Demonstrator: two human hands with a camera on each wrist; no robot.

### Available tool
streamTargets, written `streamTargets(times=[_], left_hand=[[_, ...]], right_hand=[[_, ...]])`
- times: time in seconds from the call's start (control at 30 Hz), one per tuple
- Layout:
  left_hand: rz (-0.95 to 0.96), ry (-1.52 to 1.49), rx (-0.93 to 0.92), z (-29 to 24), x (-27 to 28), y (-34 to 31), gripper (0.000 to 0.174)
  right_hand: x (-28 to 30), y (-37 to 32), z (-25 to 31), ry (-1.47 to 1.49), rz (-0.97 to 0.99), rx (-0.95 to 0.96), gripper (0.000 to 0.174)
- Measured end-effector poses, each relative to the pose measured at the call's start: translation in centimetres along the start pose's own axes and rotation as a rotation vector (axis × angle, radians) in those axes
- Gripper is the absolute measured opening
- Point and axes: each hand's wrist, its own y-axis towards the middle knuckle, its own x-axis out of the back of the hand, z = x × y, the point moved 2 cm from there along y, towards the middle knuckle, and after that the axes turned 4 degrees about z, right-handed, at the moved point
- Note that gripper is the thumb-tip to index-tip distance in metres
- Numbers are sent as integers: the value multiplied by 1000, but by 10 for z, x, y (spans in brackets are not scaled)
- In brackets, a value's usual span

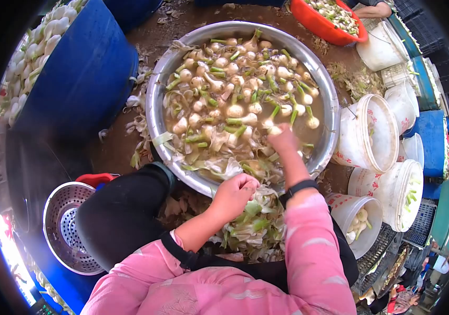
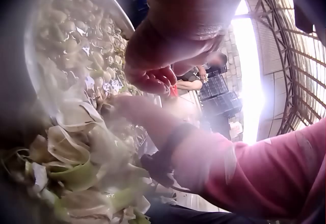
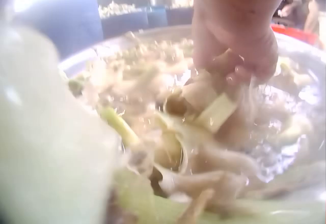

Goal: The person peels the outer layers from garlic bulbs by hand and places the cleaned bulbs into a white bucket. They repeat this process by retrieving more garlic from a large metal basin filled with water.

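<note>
A wide metal basin (image 1: 154,118) holds water, whole white onions (image 1: 235,111) with cut green stalks, and loose peels (image 1: 216,139). My right hand (image 1: 283,139) reaches into its near right part. In the right wrist view its fingers curl at the water, gripping wet onion peels (image 3: 216,112) that hang below them. My left hand (image 1: 236,197) is above the near rim, fingers curled in toward the thumb, with nothing showing between them. Under it, a heap of pale green peels (image 1: 250,231) lies between the person's knees and the basin.
A large blue tub (image 1: 80,73) heaped with onions stands at left, a metal colander (image 1: 59,210) by the left knee. White buckets (image 1: 358,134) line the right side. Beyond the basin is a red bowl (image 1: 321,23) of onions, near another person's arm (image 1: 374,10).
</note>
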Motion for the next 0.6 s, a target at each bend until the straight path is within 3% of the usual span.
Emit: streamTargets(times=[0.07,0.17,0.23,0.27,0.33,0.37,0.43,0.6], left_hand=[[-29,-111,-30,-7,1,1,17],[-45,-325,-66,-16,2,4,28],[161,-603,-46,-24,1,0,42],[281,-561,-66,-26,1,-4,42],[232,-482,-181,-31,1,-13,38],[215,-439,-239,-35,0,-18,37],[214,-426,-283,-39,-1,-30,35],[147,-69,-406,-44,0,-54,40]], right_hand=[[34,-42,16,123,-241,340,44],[55,-132,36,261,-322,727,49],[52,-179,41,283,-300,807,56],[51,-192,38,357,-260,785,58],[52,-213,28,498,-183,738,61],[53,-220,22,711,-136,784,55],[63,-232,15,392,-359,851,39],[74,-258,22,182,-472,777,21]])
